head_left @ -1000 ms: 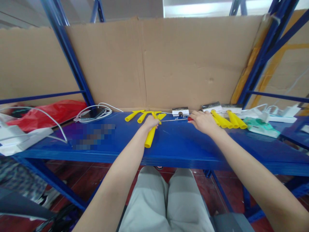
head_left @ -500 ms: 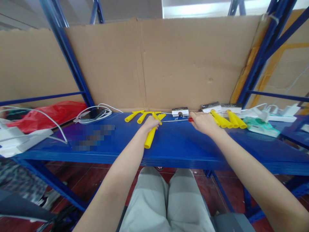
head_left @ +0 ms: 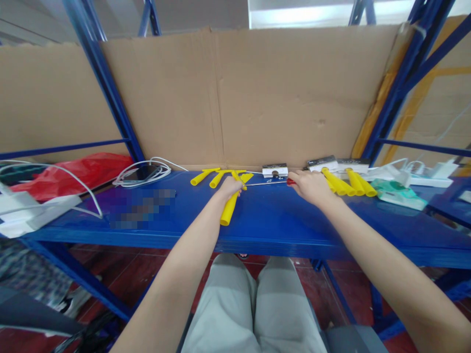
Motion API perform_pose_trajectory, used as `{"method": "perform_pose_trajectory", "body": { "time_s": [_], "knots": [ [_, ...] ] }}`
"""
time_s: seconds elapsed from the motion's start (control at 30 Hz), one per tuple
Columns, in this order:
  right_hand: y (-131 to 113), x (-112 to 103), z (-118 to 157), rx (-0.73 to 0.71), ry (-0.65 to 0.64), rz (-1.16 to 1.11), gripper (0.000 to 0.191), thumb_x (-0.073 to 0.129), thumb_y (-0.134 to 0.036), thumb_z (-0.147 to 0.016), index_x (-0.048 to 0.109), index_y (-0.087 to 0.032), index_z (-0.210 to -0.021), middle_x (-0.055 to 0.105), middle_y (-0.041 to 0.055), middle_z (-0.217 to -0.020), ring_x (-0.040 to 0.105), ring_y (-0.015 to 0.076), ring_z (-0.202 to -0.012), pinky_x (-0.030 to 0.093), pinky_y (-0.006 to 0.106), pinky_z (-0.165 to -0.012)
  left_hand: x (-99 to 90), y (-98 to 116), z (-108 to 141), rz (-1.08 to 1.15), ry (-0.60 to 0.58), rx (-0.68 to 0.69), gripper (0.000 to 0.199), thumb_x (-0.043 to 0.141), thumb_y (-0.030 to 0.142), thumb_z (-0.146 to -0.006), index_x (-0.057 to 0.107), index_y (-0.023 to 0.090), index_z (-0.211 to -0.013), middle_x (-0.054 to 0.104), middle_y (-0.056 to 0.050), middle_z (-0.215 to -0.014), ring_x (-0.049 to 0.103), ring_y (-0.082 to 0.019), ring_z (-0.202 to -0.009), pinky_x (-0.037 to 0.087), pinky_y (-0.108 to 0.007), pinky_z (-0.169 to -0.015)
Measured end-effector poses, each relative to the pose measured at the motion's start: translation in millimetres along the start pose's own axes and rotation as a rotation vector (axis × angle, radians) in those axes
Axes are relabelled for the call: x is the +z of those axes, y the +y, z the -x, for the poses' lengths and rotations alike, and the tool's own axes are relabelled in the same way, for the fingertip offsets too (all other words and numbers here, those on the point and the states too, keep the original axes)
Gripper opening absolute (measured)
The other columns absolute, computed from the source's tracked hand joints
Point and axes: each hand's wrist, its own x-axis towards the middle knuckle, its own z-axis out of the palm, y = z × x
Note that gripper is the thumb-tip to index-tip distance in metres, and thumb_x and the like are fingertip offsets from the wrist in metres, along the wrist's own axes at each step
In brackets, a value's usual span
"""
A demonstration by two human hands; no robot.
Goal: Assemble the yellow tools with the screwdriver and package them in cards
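Observation:
My left hand (head_left: 231, 187) is closed around a yellow plastic piece (head_left: 228, 210) whose tube-like end points down toward the table's front edge. My right hand (head_left: 307, 185) grips the red handle of a screwdriver (head_left: 265, 184). The thin metal shaft runs left, and its tip meets the yellow piece beside my left fingers. Behind my left hand lie more yellow pieces (head_left: 200, 177). A small black and white box (head_left: 275, 170) stands behind the shaft. Small metal bits, too small to make out, lie near it.
Several yellow tubes (head_left: 355, 182) rest at the right by black and white boxes (head_left: 322, 163). Beyond them are a green packet (head_left: 399, 193) and a power strip (head_left: 430, 181). White cable (head_left: 145, 179), a red bag (head_left: 77, 174) and white adapters (head_left: 40, 215) lie left. Cardboard (head_left: 265, 98) stands behind.

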Motion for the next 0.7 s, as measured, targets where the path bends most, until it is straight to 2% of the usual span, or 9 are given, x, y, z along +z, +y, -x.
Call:
{"method": "perform_pose_trajectory", "body": {
  "time_s": [0.23, 0.4, 0.57, 0.7],
  "knots": [
    [3.3, 2.4, -1.7, -0.034, 0.022, -0.046, 0.023, 0.043, -0.026, -0.094, 0.058, -0.014, -0.105, 0.069, 0.0159, -0.099, 0.063, 0.026, -0.09, 0.038, 0.031, -0.068, 0.1, -3.3, -1.6, 0.039, -0.006, 0.018, 0.018, 0.061, 0.004, -0.073, 0.054, 0.015, -0.061, 0.046, 0.004, -0.044, 0.045, -0.008, -0.038, 0.036, -0.02, -0.042],
    [5.6, 3.2, -1.6, -0.105, 0.02, -0.063, 0.024, 0.044, -0.029, -0.095, 0.06, -0.013, -0.104, 0.069, 0.016, -0.104, 0.063, 0.0263, -0.097, 0.04, 0.031, -0.072, 0.3, -6.9, -5.0, 0.035, -0.008, 0.039, 0.011, 0.063, 0.004, -0.071, 0.059, 0.013, -0.067, 0.049, 0.004, -0.046, 0.048, -0.009, -0.041, 0.038, -0.021, -0.044],
    [4.7, 2.1, -0.8, -0.08, -0.049, -0.064, 0.031, 0.039, -0.036, -0.097, 0.061, -0.015, -0.103, 0.071, 0.0153, -0.101, 0.066, 0.0262, -0.092, 0.04, 0.03, -0.069, 0.1, -6.3, -5.6, 0.006, 0.001, 0.042, 0.011, 0.06, 0.002, -0.073, 0.06, 0.012, -0.068, 0.049, 0.003, -0.046, 0.046, -0.008, -0.04, 0.037, -0.021, -0.045],
    [2.1, -2.8, 0.3, -0.053, -0.117, -0.057, 0.027, 0.044, -0.037, -0.096, 0.058, -0.016, -0.105, 0.072, 0.0137, -0.101, 0.067, 0.026, -0.089, 0.038, 0.029, -0.065, -0.1, -3.9, -3.0, 0.003, -0.001, 0.038, 0.011, 0.062, 0.003, -0.073, 0.059, 0.012, -0.067, 0.049, 0.004, -0.046, 0.045, -0.008, -0.04, 0.037, -0.022, -0.046]
  ]
}}
